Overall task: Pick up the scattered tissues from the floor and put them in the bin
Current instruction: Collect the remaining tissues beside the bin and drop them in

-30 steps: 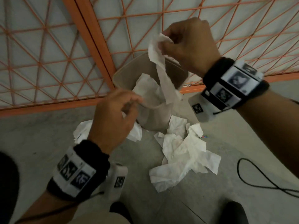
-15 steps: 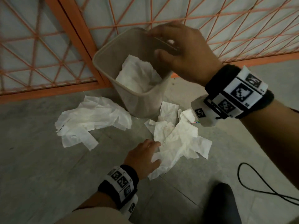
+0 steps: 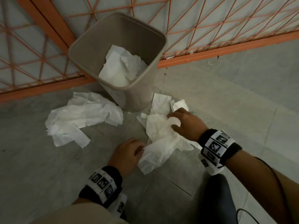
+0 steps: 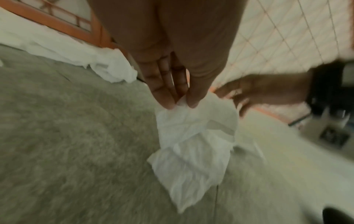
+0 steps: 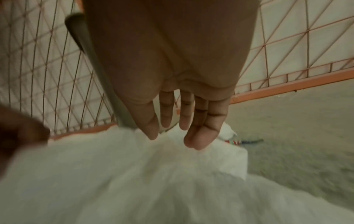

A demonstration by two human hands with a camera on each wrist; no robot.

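A beige bin (image 3: 142, 92) stands against the fence with crumpled white tissues (image 3: 121, 68) inside. One tissue pile (image 3: 80, 117) lies on the floor to its left, another pile (image 3: 158, 126) in front of it to the right. My left hand (image 3: 142, 147) pinches a tissue (image 3: 153, 157) from the near edge of the right pile; in the left wrist view the thumb and fingers (image 4: 164, 98) nip its top and the tissue (image 4: 195, 144) hangs below. My right hand (image 3: 173, 122) rests on the far part of that pile. Its fingers (image 5: 199, 136) are nearly straight over the tissue pile (image 5: 134, 174).
An orange metal grille (image 3: 226, 49) runs along the back, right behind the bin. A dark shoe (image 3: 216, 199) and a black cable (image 3: 242, 214) sit at the lower right. A small coloured scrap (image 3: 193, 112) lies by the right pile. Grey tiled floor (image 3: 242, 102) extends to the right.
My right hand let a tissue drop into the bin, then came down from the rim onto the right pile. My left hand went down to that pile and pinched a tissue.
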